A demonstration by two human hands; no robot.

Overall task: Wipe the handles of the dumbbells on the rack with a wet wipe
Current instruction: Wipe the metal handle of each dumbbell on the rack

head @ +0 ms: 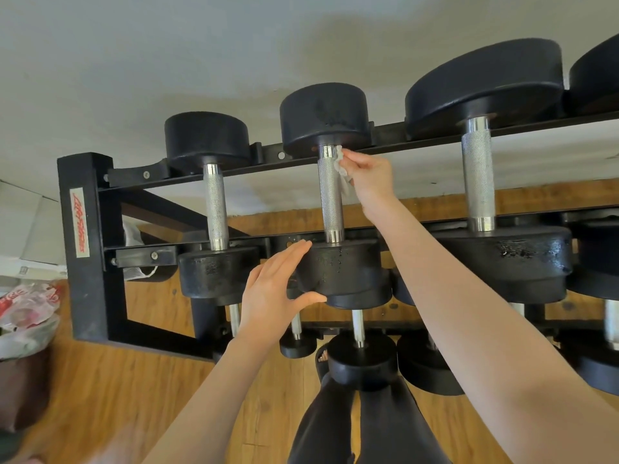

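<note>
Dumbbells on the top rail of the rack point(87, 209): you are wiping the middle handle point(330, 195).

Your right hand point(370, 177) pinches the wet wipe point(342, 169) in its fingers against the upper end of that knurled handle, just under the far weight. Your left hand point(273, 293) lies with fingers straight and relaxed on the side of the near weight point(341, 267), thumb under its edge, gripping nothing. The wipe looks small and bunched, so it may slip from so light a pinch, or skip the far side of the handle unless you wrap it round. Pushing the near weight sideways could roll the dumbbell against its neighbour. A red-lettered label point(79, 227) sits on the rack's end post; its writing is too blurred to read.
</note>
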